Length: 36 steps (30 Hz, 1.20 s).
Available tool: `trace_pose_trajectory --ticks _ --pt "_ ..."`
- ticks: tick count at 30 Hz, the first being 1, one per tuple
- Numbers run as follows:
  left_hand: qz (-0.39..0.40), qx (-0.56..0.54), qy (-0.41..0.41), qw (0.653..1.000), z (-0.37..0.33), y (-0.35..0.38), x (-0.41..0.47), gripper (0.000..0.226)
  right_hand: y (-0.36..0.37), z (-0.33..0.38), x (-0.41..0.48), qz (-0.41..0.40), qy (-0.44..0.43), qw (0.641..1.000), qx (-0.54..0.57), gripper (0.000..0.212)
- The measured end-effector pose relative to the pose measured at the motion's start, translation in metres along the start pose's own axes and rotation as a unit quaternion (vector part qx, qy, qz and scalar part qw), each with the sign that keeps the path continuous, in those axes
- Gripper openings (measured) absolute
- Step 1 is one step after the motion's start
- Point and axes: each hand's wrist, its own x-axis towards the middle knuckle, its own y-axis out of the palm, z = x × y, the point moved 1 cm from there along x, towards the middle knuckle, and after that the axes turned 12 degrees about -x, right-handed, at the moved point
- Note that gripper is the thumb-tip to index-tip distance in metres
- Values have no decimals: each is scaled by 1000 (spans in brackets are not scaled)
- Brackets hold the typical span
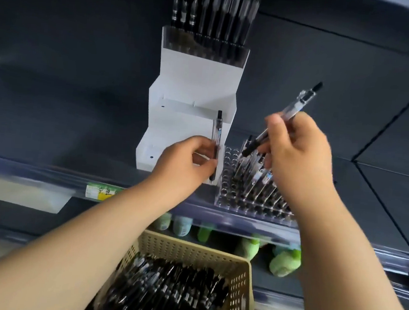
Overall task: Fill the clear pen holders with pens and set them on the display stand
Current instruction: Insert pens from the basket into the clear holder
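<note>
A white stepped display stand (194, 84) stands on the dark shelf, with a clear pen holder (205, 47) full of black pens on its top step. My left hand (185, 164) holds one clear pen (217, 136) upright in front of the stand's lower steps. My right hand (297, 155) holds another clear pen (286, 112) slanted, tip down, above a clear pen holder (228, 181) with many holes. That holder sits on the shelf right of the stand, its right part filled with several pens, its left holes open.
A beige perforated basket (241, 281) full of black pens sits below, near me. Green and blue bottles (285, 261) lie on the lower shelf. The shelf's front edge carries a yellow price label (102, 191) and a white card (22, 195).
</note>
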Motion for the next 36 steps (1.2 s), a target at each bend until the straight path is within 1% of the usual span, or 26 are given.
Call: trace_pose_trajectory --ticks 1,3,6,8,10,13,15,17,19,22,23,25,27,32,36 --pt "-2 -10 5 1000 1 3 6 18 -1 -3 5 -13 -6 1000 -14 18" --pt "-5 -33 14 999 4 9 10 18 -2 -11 8 -25 -10 1000 -7 6" --pt "-2 -39 21 999 11 18 12 19 1 -26 11 -18 -1 1000 -10 23" --pt "0 -30 31 999 11 20 13 19 3 -31 12 -3 3 1000 -18 24" --pt "2 -29 40 999 11 20 14 20 3 -32 14 8 4 1000 -26 20" --pt "3 -22 40 999 14 21 13 21 5 -30 16 34 -10 998 -53 2" --pt "1 -23 31 999 18 22 13 20 8 -30 18 45 -26 996 -73 19" --pt "-2 -32 22 999 20 23 14 20 10 -31 21 44 -42 994 -95 26" --pt "-5 -39 19 999 22 25 14 21 10 -32 22 38 -55 992 -111 22" --pt "-1 -47 23 999 21 28 13 20 11 -35 24 39 -51 991 -115 5" --pt "1 -50 23 998 21 29 12 20 11 -36 24 40 -44 992 -111 4" --pt "5 -56 24 998 21 30 11 21 13 -37 23 43 -43 992 -108 11" --pt "2 -61 26 998 21 30 12 23 14 -37 23 44 -45 992 -112 13" --pt "-3 -58 29 998 20 28 12 23 13 -36 22 49 -54 988 -139 14" --pt "-4 -58 26 998 21 27 11 22 15 -36 22 55 -58 984 -158 11"
